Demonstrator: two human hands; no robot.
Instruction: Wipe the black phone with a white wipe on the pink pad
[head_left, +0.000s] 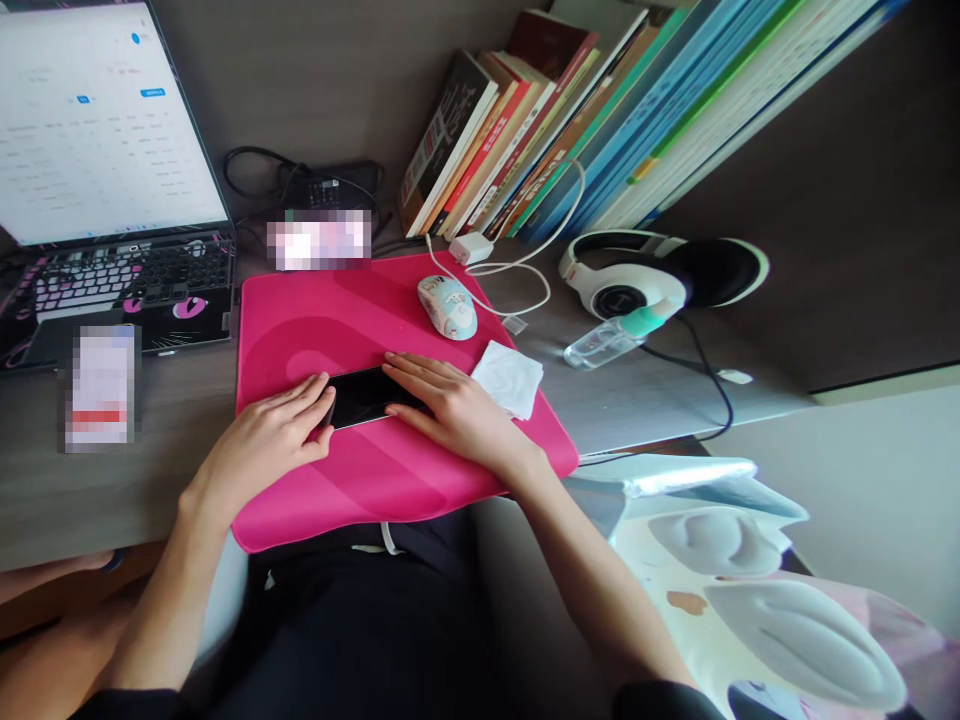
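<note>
A black smartphone [364,397] lies lengthwise across a pink desk mat [352,480], its dark glossy face up. My left hand [281,430] grips its left end, fingers and thumb around the edge. At the right end is my right hand [454,405], its long fingers along the top and its thumb over the face, covering that part of the phone. Just right of that hand sits a folded white tissue [510,378]. A patterned pale mouse [448,306] rests on the mat above my right hand.
An open laptop [112,130] stands at the left. Books [502,140] lean at the back, near a white charger [471,248] with cable. White headphones [622,270] and a small clear bottle [607,342] lie right. A white bag [675,530] sits beside the desk.
</note>
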